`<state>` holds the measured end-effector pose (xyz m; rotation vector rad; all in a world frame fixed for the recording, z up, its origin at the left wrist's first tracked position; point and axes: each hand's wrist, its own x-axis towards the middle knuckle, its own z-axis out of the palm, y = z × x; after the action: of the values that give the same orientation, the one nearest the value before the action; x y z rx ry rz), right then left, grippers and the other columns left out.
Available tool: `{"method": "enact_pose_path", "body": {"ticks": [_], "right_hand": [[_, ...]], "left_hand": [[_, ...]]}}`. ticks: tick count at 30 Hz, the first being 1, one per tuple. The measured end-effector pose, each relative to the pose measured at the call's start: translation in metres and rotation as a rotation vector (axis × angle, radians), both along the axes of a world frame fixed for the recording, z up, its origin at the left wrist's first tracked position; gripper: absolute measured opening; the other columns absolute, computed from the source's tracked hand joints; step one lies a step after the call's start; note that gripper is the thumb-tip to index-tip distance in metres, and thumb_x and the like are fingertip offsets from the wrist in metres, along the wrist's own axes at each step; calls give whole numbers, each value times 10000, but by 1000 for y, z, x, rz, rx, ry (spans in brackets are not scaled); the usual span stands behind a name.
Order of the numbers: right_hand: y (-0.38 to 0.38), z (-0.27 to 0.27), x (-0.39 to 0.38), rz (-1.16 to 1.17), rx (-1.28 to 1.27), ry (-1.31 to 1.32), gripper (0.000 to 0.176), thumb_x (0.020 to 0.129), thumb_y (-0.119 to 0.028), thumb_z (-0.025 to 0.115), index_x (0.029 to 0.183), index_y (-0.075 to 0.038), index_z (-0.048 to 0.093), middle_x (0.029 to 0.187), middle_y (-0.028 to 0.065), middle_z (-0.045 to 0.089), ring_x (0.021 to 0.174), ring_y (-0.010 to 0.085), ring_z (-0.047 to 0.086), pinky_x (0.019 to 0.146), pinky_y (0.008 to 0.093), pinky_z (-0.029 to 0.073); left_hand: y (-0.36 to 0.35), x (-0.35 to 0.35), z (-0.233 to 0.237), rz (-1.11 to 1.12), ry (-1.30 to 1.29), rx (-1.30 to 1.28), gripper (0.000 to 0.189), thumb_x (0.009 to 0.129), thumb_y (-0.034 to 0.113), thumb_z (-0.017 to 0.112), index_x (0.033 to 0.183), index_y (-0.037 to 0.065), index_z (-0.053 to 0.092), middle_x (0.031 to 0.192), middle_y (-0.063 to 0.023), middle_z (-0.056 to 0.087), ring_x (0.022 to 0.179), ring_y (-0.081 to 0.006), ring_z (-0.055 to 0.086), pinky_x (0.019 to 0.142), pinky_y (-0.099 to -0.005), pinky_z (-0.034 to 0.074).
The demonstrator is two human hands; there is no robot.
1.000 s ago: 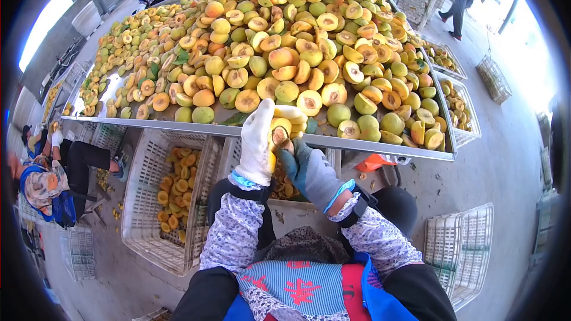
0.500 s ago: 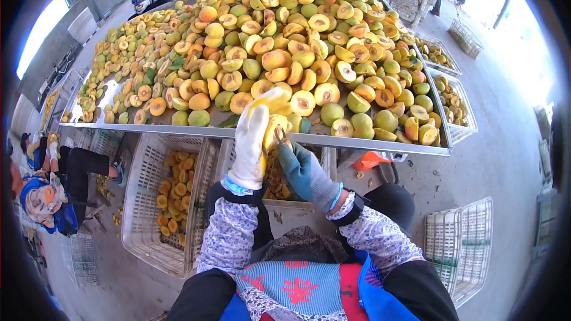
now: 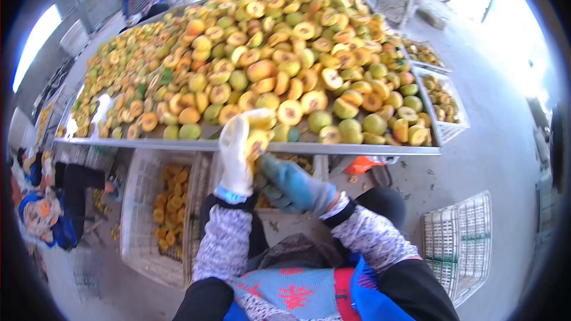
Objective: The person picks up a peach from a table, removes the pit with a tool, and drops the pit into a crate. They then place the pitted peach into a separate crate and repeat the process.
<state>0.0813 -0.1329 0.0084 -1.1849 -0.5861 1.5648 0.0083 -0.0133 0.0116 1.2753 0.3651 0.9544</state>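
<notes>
My left hand [image 3: 239, 151], in a white glove with yellow on its fingers, is closed round a halved yellow fruit [image 3: 257, 142] whose cut face shows. My right hand [image 3: 289, 181], in a blue-grey glove, is curled right beside that fruit, its fingertips near the fruit's lower edge. What its fingers hold is blurred and hidden. Both hands are at the near edge of a metal table [image 3: 357, 148] heaped with halved fruits [image 3: 262, 71]. Under the hands, a crate with cut fruit [image 3: 321, 168] is partly covered.
A white crate with fruit halves [image 3: 134, 202] stands lower left, and stacked white crates [image 3: 458, 244] lower right. More fruit crates [image 3: 461, 120] stand beyond the table's right edge. People sit at the left [image 3: 47, 214], the upper left [image 3: 140, 0] and the far side.
The view has shifted slightly. My right hand has turned and moved lower against the fruit; the pointed tool seen between its fingers before is now out of sight. The fruit's cut face now shows.
</notes>
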Motion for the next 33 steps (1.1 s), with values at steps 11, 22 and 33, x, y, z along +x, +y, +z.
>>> {"method": "enact_pose_path", "body": {"ticks": [11, 22, 33], "right_hand": [[-3, -12, 9, 317, 39, 568, 551, 1016, -651, 406, 896, -137, 566, 577, -66, 423, 417, 47, 366, 378, 210, 318], [3, -29, -22, -49, 248, -6, 447, 1044, -496, 502, 893, -88, 603, 663, -57, 500, 567, 87, 465, 521, 253, 406], [-12, -41, 2, -151, 10, -1372, 325, 982, -364, 603, 969, -48, 677, 802, 244, 682, 768, 448, 665, 643, 539, 510]], "left_hand": [[5, -5, 9, -444, -30, -325, 477, 1003, 400, 572, 716, 25, 639, 697, -172, 653, 577, -260, 618, 531, -351, 511], [2, -3, -2, -295, -232, -322, 406, 1032, 428, 525, 814, 88, 570, 778, -80, 590, 639, -219, 571, 554, -344, 517], [125, -156, 14, 715, 551, 33, 324, 946, 295, 671, 992, -22, 722, 1017, -121, 743, 902, -226, 707, 767, -323, 535]]}}
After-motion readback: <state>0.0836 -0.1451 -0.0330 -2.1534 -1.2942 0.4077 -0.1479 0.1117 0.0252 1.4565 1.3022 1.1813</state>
